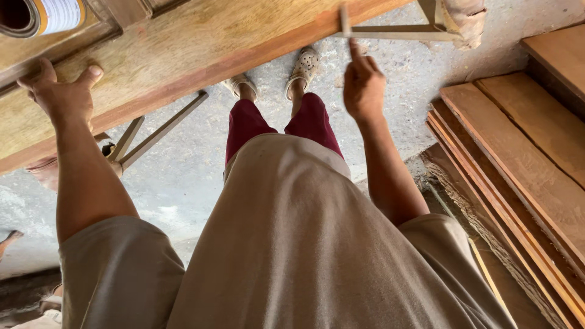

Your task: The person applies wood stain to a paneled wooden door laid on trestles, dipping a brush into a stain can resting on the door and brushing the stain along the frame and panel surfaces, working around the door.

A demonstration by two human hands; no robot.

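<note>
Your left hand (58, 94) lies spread and flat on the wooden door panel (177, 49), its grip wide and closed on nothing, pressing as if to steady the panel on its metal stand (159, 131). Your right hand (362, 85) reaches to the panel's front edge with one finger raised against a thin metal strip (345, 19); its grip is loosely curled and empty. A tin (42, 15) sits at the panel's far left. Stacked planks (524, 158) lie on the floor to your right.
</note>
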